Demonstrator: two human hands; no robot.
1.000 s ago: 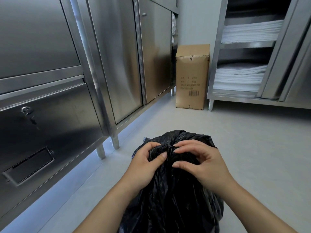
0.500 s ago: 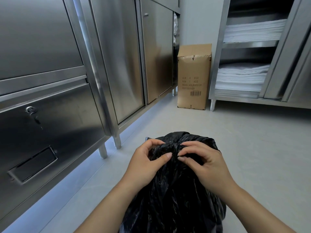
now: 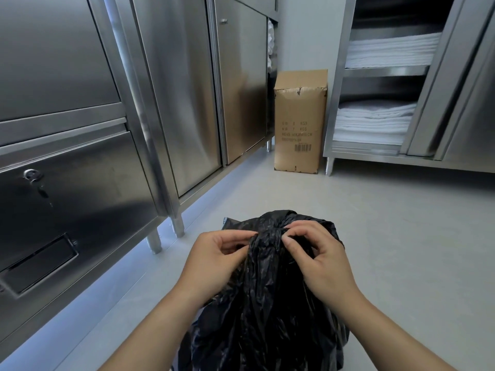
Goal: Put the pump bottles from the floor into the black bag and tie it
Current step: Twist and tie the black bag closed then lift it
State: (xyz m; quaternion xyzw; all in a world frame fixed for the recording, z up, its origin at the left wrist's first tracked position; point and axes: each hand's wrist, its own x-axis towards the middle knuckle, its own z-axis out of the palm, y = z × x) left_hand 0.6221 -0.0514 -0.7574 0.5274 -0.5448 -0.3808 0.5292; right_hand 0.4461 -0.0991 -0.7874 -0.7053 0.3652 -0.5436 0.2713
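A crinkled black bag [image 3: 265,303] stands on the grey floor right in front of me, its top gathered into a bunch. My left hand [image 3: 214,261] pinches the gathered plastic from the left side. My right hand [image 3: 318,258] grips the same bunch from the right, fingers curled over the twisted neck. No pump bottles show anywhere on the floor; whatever the bag holds is hidden by the plastic.
Stainless steel cabinets [image 3: 80,156] on short legs run along the left. A tall cardboard box [image 3: 298,121] stands against the far wall. To the right, an open steel shelf unit [image 3: 375,153] holds stacks of white linen [image 3: 375,121].
My left hand has slid a little to the left, away from the right, pulling at the bag's neck. The camera has tilted slightly, and the bag stays in place.
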